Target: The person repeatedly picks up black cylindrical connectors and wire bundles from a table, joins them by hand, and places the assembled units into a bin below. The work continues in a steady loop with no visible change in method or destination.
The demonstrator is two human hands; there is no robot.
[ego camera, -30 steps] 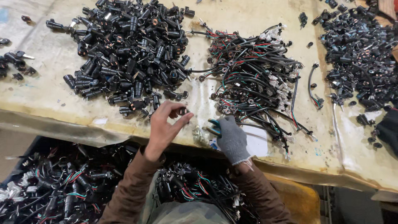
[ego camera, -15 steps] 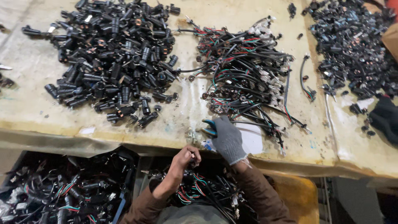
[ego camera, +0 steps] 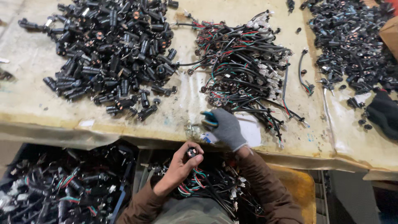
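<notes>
1. Head view: my bare left hand (ego camera: pixel 182 165) is closed around a small black cylindrical connector (ego camera: pixel 191 152), held just below the table edge (ego camera: pixel 124 135), above my lap.
2. My right hand (ego camera: pixel 226 128), in a grey knit glove, is curled over a teal-handled tool (ego camera: pixel 209 118) on the worn tabletop.
3. By my judgement much is left: a big heap of loose black connectors (ego camera: pixel 112 62) and a tangle of red, green and black wires (ego camera: pixel 244 66) wait.
4. Wired pieces fill the bin (ego camera: pixel 62 191) below.
</notes>
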